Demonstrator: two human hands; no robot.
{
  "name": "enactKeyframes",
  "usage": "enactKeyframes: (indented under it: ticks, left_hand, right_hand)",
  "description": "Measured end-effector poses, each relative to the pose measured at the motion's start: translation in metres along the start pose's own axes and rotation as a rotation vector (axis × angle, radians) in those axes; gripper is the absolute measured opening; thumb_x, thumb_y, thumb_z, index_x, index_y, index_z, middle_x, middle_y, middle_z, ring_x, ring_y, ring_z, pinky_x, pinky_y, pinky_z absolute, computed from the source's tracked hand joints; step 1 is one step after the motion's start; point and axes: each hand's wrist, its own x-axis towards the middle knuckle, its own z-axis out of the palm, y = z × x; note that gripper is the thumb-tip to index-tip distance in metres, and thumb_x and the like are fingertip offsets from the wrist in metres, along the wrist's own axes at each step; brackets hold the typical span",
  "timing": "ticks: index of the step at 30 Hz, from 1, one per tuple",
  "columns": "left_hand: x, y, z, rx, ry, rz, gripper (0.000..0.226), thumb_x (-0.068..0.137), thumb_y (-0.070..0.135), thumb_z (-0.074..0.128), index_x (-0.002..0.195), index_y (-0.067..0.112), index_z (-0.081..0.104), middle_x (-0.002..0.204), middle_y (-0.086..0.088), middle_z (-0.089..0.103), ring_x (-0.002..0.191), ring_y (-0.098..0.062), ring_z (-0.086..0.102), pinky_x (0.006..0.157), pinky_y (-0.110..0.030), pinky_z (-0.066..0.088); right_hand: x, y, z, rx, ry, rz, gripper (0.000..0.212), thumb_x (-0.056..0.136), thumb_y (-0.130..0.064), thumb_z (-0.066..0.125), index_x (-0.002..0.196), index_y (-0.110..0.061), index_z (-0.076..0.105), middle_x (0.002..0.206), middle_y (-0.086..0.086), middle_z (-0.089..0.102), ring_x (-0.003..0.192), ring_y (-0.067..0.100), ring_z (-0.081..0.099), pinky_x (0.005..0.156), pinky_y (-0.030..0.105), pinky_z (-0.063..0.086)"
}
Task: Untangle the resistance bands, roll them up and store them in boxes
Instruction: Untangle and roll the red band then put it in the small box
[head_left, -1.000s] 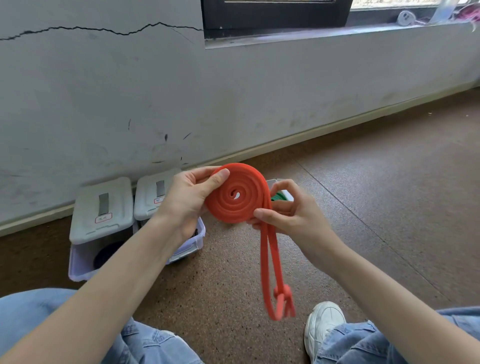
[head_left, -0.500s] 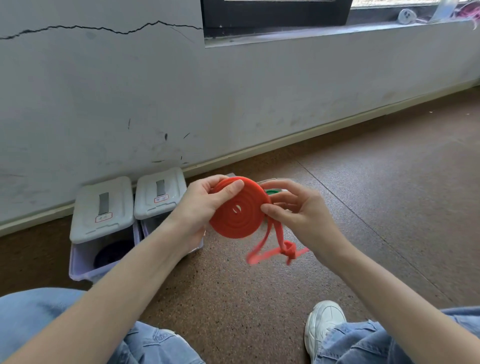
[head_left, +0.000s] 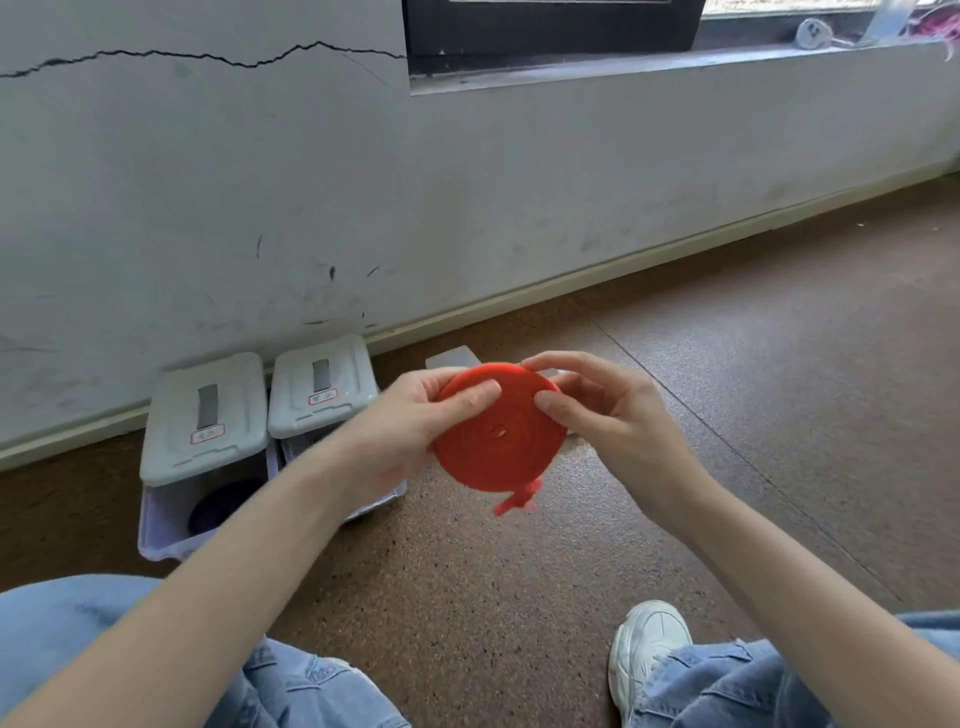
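Floor (head_left: 519, 597): brown speckled surface running up to a pale skirting; the person sits on it.
Legs: blue jeans at the bottom edge on both sides; a white shoe (head_left: 649, 644) rests on the floor at lower right.
Left hand (head_left: 415, 431): grip closed on the left rim of the coil, thumb laid across the near face, fingers behind.
Right hand (head_left: 613, 415): grip closed on the right rim, thumb tip pressed to the face, fingers curled over the top edge.
Red resistance band (head_left: 498, 431): wound into a flat coil, held in the air between both hands above the floor; a short loose tail pokes out below the lower edge, blurred.
Lidded boxes (head_left: 208, 410): two pale plastic boxes with grey lids, side by side against the wall, left of the hands; something dark shows through the left one's side.
Third box (head_left: 452, 358): only a corner shows behind the coil.
Wall (head_left: 260, 182): grey, scuffed, a long crack near the top; dark window frame above a ledge.
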Motion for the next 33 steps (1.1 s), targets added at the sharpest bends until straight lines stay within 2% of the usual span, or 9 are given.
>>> enactKeyframes:
  ticks: [3, 5, 8, 14, 18, 23, 28, 30, 33]
  left_hand:
    - [0.001, -0.003, 0.006, -0.031, 0.072, 0.036, 0.031, 0.071, 0.027, 0.064, 0.099, 0.013, 0.068, 0.091, -0.009, 0.073, 0.08, -0.017, 0.07, 0.073, -0.03, 0.058]
    - [0.004, 0.003, 0.003, -0.158, 0.143, 0.078, 0.025, 0.072, 0.023, 0.063, 0.094, 0.011, 0.068, 0.084, -0.007, 0.074, 0.074, -0.014, 0.069, 0.071, -0.03, 0.058]
    - [0.01, 0.01, -0.001, -0.336, 0.211, 0.1, 0.02, 0.072, 0.02, 0.06, 0.089, 0.01, 0.066, 0.075, -0.002, 0.073, 0.066, -0.01, 0.069, 0.068, -0.029, 0.057]
    - [0.007, 0.013, -0.001, -0.524, 0.164, 0.016, 0.033, 0.071, 0.022, 0.06, 0.097, 0.003, 0.063, 0.082, -0.008, 0.073, 0.07, -0.014, 0.07, 0.061, -0.029, 0.059]
    - [0.007, 0.016, -0.005, -0.593, 0.154, -0.031, 0.04, 0.07, 0.022, 0.06, 0.103, -0.001, 0.062, 0.087, -0.009, 0.073, 0.073, -0.015, 0.071, 0.067, -0.03, 0.059]
    - [0.008, 0.013, 0.002, -0.606, 0.2, -0.045, 0.023, 0.086, 0.017, 0.055, 0.098, 0.0, 0.062, 0.08, -0.008, 0.073, 0.067, -0.015, 0.07, 0.068, -0.032, 0.058]
    - [0.012, 0.01, 0.007, -0.58, 0.285, 0.062, 0.016, 0.092, 0.014, 0.051, 0.096, 0.004, 0.062, 0.077, -0.005, 0.072, 0.067, -0.012, 0.069, 0.076, -0.034, 0.054]
    - [0.011, 0.006, 0.012, -0.564, 0.27, 0.091, 0.015, 0.091, 0.013, 0.052, 0.095, 0.005, 0.063, 0.077, -0.004, 0.073, 0.068, -0.011, 0.069, 0.076, -0.033, 0.055]
    - [0.009, 0.001, 0.012, -0.456, 0.201, 0.095, 0.019, 0.084, 0.013, 0.057, 0.1, 0.005, 0.064, 0.079, -0.004, 0.073, 0.07, -0.011, 0.069, 0.067, -0.025, 0.058]
  right_hand:
    - [0.001, 0.0, 0.001, 0.014, 0.004, 0.047, 0.022, 0.083, -0.002, 0.065, 0.098, -0.018, 0.065, 0.076, 0.003, 0.067, 0.073, 0.013, 0.066, 0.065, 0.023, 0.052]
    - [0.001, 0.001, -0.001, 0.041, 0.008, 0.078, 0.021, 0.08, -0.002, 0.067, 0.097, -0.01, 0.059, 0.076, 0.006, 0.07, 0.069, 0.017, 0.068, 0.066, 0.028, 0.056]
    - [-0.002, 0.001, 0.004, 0.086, 0.006, 0.085, 0.023, 0.08, 0.001, 0.067, 0.095, -0.002, 0.05, 0.071, 0.01, 0.07, 0.06, 0.019, 0.066, 0.053, 0.021, 0.052]
    - [-0.003, -0.001, 0.008, 0.157, 0.063, 0.071, 0.022, 0.079, -0.014, 0.067, 0.094, -0.011, 0.053, 0.064, 0.009, 0.064, 0.047, 0.014, 0.053, 0.046, 0.028, 0.042]
    - [0.0, -0.001, 0.008, 0.068, 0.154, -0.018, 0.013, 0.081, -0.011, 0.067, 0.089, -0.015, 0.058, 0.076, 0.017, 0.065, 0.054, 0.012, 0.054, 0.05, 0.026, 0.042]
    - [-0.004, 0.01, 0.013, -0.272, 0.197, -0.126, 0.02, 0.083, -0.008, 0.068, 0.086, -0.022, 0.054, 0.082, 0.005, 0.067, 0.067, 0.02, 0.061, 0.065, 0.033, 0.05]
    - [-0.004, 0.007, 0.017, -0.05, 0.128, -0.048, 0.026, 0.073, -0.03, 0.072, 0.089, -0.022, 0.053, 0.083, -0.003, 0.067, 0.066, 0.011, 0.065, 0.06, 0.024, 0.05]
    - [-0.004, 0.006, 0.018, 0.048, 0.161, -0.002, 0.025, 0.074, -0.027, 0.071, 0.086, -0.019, 0.05, 0.075, -0.004, 0.067, 0.063, 0.018, 0.068, 0.053, 0.029, 0.052]
    - [-0.005, 0.004, 0.012, 0.092, 0.225, 0.07, 0.019, 0.081, -0.008, 0.068, 0.087, -0.013, 0.052, 0.076, 0.004, 0.068, 0.059, 0.033, 0.064, 0.052, 0.05, 0.052]
